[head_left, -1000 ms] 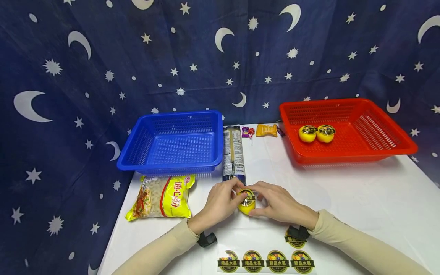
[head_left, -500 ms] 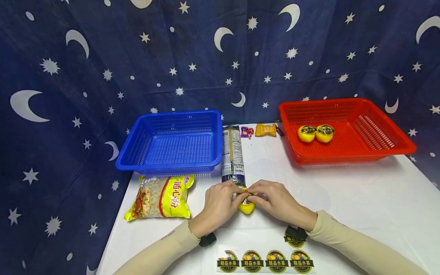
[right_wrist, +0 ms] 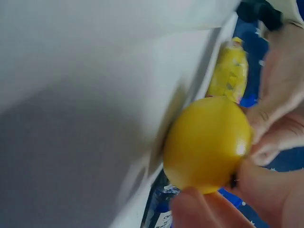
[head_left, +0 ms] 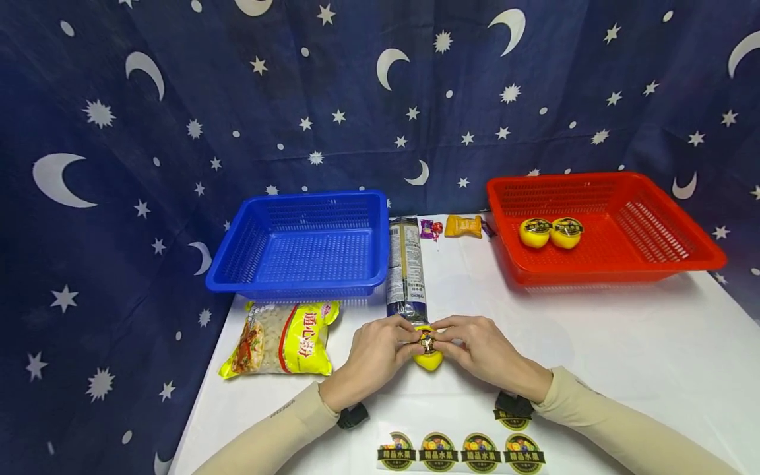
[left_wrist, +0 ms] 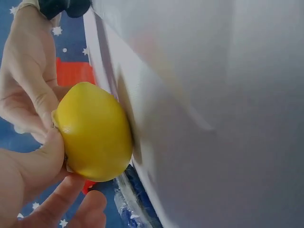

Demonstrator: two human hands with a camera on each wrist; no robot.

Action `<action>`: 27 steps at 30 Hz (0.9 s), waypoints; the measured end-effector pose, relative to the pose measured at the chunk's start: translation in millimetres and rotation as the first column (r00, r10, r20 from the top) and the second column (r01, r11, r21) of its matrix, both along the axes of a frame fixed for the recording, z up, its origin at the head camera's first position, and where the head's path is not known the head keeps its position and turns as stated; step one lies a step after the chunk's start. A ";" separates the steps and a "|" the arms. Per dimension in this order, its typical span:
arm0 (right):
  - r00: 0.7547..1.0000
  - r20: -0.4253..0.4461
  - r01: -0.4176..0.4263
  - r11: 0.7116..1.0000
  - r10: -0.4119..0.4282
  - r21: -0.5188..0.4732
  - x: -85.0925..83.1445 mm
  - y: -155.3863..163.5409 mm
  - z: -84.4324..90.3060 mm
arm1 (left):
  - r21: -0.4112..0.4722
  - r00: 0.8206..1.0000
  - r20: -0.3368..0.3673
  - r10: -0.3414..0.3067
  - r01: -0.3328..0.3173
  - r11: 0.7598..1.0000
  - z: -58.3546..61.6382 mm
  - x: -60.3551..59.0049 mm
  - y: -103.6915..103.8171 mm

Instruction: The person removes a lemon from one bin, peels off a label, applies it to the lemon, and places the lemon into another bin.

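Note:
A yellow lemon (head_left: 429,360) rests on the white table near the middle, with a dark round sticker (head_left: 427,342) on its upper side. My left hand (head_left: 380,349) holds the lemon from the left, thumb on the sticker's edge and fingers behind. From the right, my right hand (head_left: 483,346) holds it in the same way, its thumb also on the sticker. Both wrist views show the lemon's bare side; fingers and thumbs hide most of the sticker there. Nearer me lies a clear sheet with several round stickers (head_left: 438,452), one partly covered by the right wrist strap.
A blue basket (head_left: 297,288) stands back left, a red basket (head_left: 617,272) back right with two stickered lemons (head_left: 550,234). Between them lie a long dark package (head_left: 406,270) and small wrapped sweets (head_left: 463,226). A yellow pasta bag (head_left: 282,340) is at left.
Both thumbs have come in over the lemon's sticker, and the right fingers have closed in from a wider hold. The lemon stays in about the same place.

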State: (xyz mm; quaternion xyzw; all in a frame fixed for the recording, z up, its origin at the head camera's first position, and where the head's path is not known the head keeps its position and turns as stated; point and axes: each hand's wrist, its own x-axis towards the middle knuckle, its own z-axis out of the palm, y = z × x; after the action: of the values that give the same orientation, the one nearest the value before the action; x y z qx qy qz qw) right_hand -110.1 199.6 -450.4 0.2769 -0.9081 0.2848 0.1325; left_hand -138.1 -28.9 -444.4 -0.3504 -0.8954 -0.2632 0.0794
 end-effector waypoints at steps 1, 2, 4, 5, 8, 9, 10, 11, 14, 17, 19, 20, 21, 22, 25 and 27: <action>1.000 0.020 -0.001 1.000 0.001 0.007 0.2 1.1 0.8 | -0.002 1.000 -0.001 0.002 -0.002 1.000 -0.8 0.4 0.4; 0.999 0.042 0.002 1.000 -0.002 0.008 0.3 2.3 1.7 | -0.003 1.000 -0.008 0.004 -0.004 1.000 -1.4 0.8 1.0; 0.997 0.075 0.018 1.000 -0.019 0.008 -0.1 4.2 2.8 | 0.001 0.999 -0.034 0.007 -0.007 1.000 -2.9 1.5 2.3; 0.996 0.085 0.026 1.000 -0.026 0.001 -0.3 4.8 2.9 | 0.000 0.999 -0.051 0.005 -0.005 1.000 -3.1 2.1 2.8; 0.993 0.113 0.042 0.999 -0.039 -0.023 -0.5 4.7 1.1 | -0.026 0.995 -0.096 0.005 -0.007 1.000 -3.0 3.6 3.2; 0.993 0.116 0.037 0.999 -0.034 -0.025 -0.4 4.5 0.1 | -0.037 0.994 -0.105 0.002 -0.006 0.999 -2.5 3.9 2.7; 0.992 0.122 0.028 0.999 -0.024 -0.031 -0.4 4.3 -0.8 | -0.049 0.994 -0.112 0.000 -0.006 0.999 -2.0 4.3 2.1; 0.991 0.131 0.019 0.999 -0.014 -0.041 -0.2 4.1 -1.5 | -0.060 0.993 -0.117 -0.004 -0.003 0.998 -1.6 4.4 1.3; 0.983 0.183 0.012 0.996 0.004 -0.088 -1.1 3.6 -1.9 | -0.068 0.993 -0.115 -0.013 0.005 0.998 -0.3 3.6 -0.1; 0.963 0.270 0.029 0.996 -0.003 -0.089 -3.1 3.4 -0.3 | -0.070 0.993 -0.110 -0.031 0.023 0.997 1.2 2.2 0.0; 0.949 0.316 0.019 0.998 0.000 -0.055 -5.2 2.0 -0.2 | -0.071 0.994 -0.095 -0.045 0.038 0.997 2.1 1.5 0.3; 0.944 0.329 0.008 0.999 0.003 -0.033 -6.0 1.0 -1.0 | -0.070 0.995 -0.080 -0.050 0.045 0.997 2.8 1.3 0.5; 0.940 0.341 -0.004 1.000 0.010 -0.017 -6.6 -0.2 -1.7 | -0.068 0.997 -0.063 -0.053 0.048 0.997 3.9 1.3 0.7; 0.938 0.347 -0.018 1.000 0.020 -0.010 -7.1 -1.1 -2.2 | -0.063 0.998 -0.039 -0.052 0.050 0.997 4.8 1.1 1.0; 0.925 0.378 -0.023 1.000 0.027 -0.014 -7.3 0.8 1.4 | -0.036 0.998 0.031 -0.052 0.053 0.998 10.1 -1.0 3.6; 0.916 0.401 -0.003 1.000 0.009 -0.015 -7.1 11.2 12.9 | -0.013 0.998 0.039 -0.048 0.048 0.999 15.5 -3.7 8.8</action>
State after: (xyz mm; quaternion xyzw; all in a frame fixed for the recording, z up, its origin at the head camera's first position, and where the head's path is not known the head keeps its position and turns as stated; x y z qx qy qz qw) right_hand -117.2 210.8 -437.5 0.2145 -0.9131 0.3423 -0.0555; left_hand -141.8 -20.1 -428.9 -0.3670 -0.8899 -0.2657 0.0532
